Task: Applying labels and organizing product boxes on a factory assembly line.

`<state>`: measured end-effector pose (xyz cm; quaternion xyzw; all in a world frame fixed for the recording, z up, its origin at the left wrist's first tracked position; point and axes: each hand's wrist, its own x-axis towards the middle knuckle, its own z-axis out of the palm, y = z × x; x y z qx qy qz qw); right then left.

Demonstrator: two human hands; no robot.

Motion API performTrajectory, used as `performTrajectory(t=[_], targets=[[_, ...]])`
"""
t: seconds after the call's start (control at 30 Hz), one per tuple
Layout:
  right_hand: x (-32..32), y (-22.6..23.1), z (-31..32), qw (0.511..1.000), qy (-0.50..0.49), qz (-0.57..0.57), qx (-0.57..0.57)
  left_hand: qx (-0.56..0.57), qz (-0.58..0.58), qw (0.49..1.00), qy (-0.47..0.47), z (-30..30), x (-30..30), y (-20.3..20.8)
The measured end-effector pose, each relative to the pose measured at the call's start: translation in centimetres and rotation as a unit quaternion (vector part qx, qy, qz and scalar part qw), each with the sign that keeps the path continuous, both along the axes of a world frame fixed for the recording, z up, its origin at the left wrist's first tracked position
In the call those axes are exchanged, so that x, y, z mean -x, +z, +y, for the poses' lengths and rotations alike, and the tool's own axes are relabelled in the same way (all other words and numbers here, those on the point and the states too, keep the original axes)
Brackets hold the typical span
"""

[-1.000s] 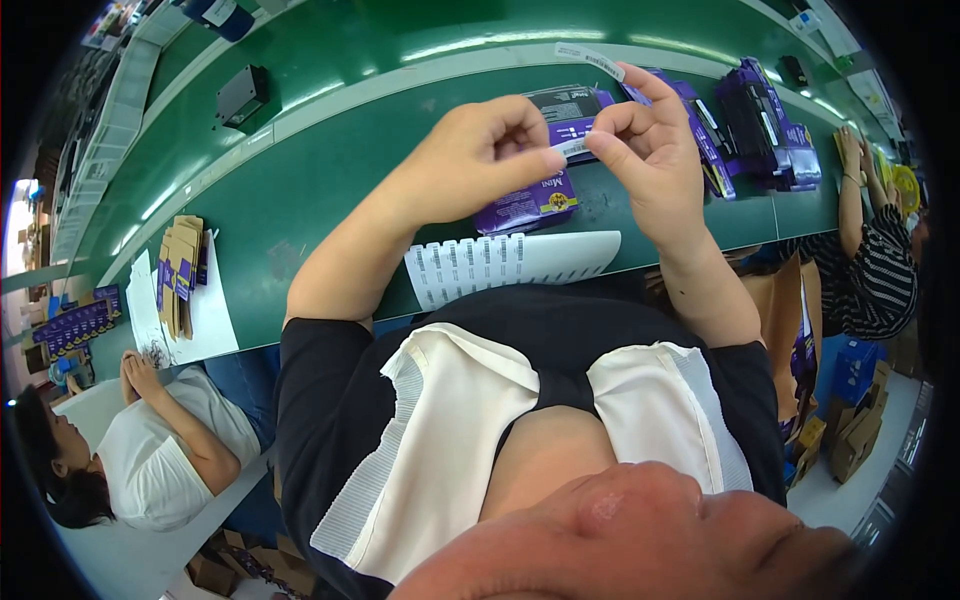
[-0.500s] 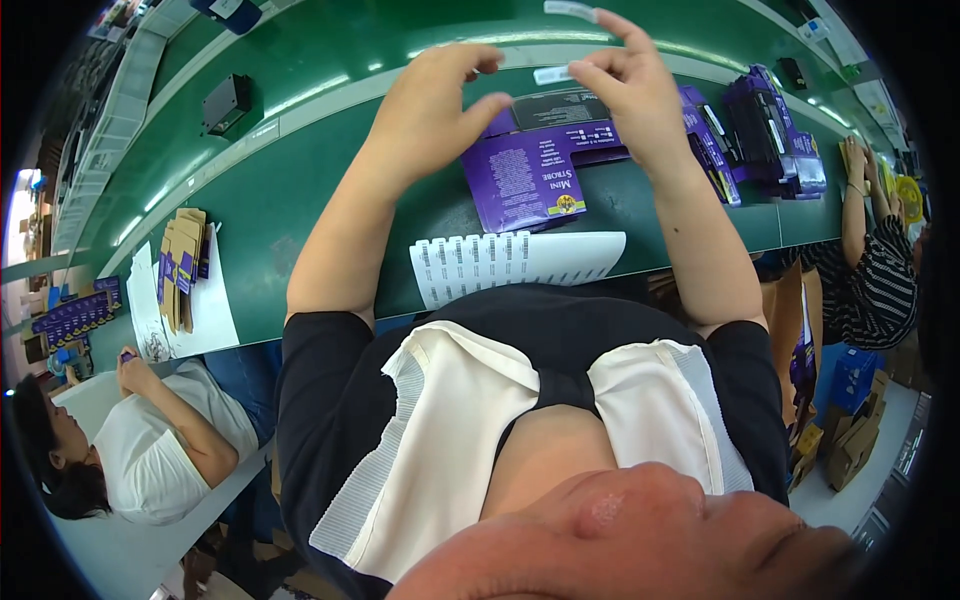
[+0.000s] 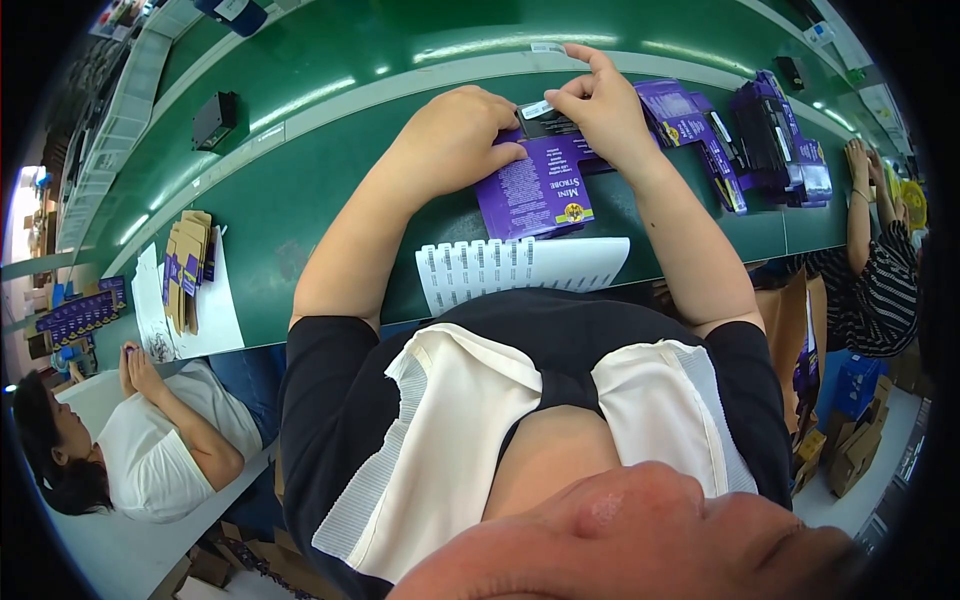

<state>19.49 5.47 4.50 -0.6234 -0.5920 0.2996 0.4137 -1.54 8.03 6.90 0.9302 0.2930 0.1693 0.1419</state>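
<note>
A flattened purple carton (image 3: pixel 535 190) with a black panel lies on the green table in front of me. My left hand (image 3: pixel 455 140) holds it at its left edge, thumb on the purple face and fingers curled by the black panel. Over that panel, my right hand (image 3: pixel 607 108) pinches a small white label (image 3: pixel 538 109) between thumb and finger. A second white label (image 3: pixel 547 47) clings to the tip of my raised index finger. Between the carton and my body lies a white sheet of printed labels (image 3: pixel 575 262), its left part curled with label strips.
More flat purple cartons (image 3: pixel 680 105) and a stack of them (image 3: pixel 775 140) lie to the right. A black box (image 3: pixel 213 121) stands far left. Brown and purple cartons (image 3: pixel 185 265) rest on white paper at left. Co-workers sit on both sides.
My left hand has come down onto the carton, which has shifted slightly right. My right hand has lowered, bringing the pinched label to the black panel.
</note>
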Motion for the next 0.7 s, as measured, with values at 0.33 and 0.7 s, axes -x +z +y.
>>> performTrajectory(t=[0.33, 0.7], targets=[[0.34, 0.03, -0.20, 1.000, -0.006, -0.012, -0.001, -0.004, 0.006, 1.000, 0.010, -0.07, -0.06, -0.07], [0.12, -0.29, -0.15, 1.000, -0.010, 0.027, -0.005, -0.010, 0.004, 1.000, 0.006, 0.04, -0.09, -0.19]])
